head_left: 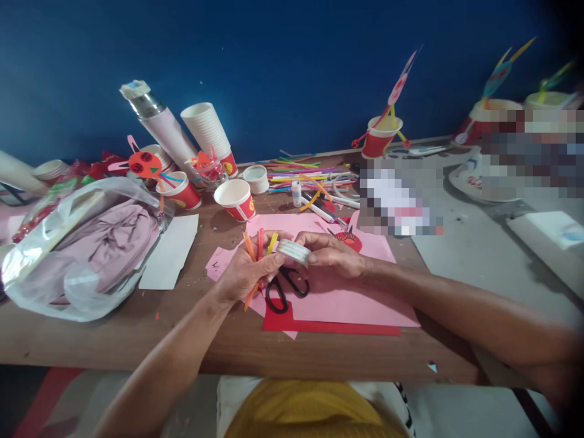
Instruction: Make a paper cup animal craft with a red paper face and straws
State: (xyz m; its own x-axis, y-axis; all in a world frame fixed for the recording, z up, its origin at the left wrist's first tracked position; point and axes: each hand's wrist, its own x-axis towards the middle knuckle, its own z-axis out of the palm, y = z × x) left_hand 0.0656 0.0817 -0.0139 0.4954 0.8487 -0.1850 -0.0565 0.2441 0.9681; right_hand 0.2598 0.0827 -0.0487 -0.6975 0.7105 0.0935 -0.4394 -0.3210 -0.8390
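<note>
My left hand point(249, 271) is closed around a few straw pieces point(259, 242), orange, red and yellow, which stick up from the fist. My right hand point(331, 254) pinches a roll of clear tape point(293, 250), held between both hands. Directly below them lie black-handled scissors point(286, 289) on pink paper point(347, 292), with a red sheet point(319, 325) underneath. Both forearms reach in over the wooden table's front edge point(228, 359).
Red-and-white paper cups point(236, 199) and a cup stack point(208, 131) stand behind. Coloured straws and pens point(310, 176) lie at the back centre. A plastic bag with mauve fabric point(86, 249) fills the left side, beside a white sheet point(171, 250). Decorated cups point(381, 137) stand right.
</note>
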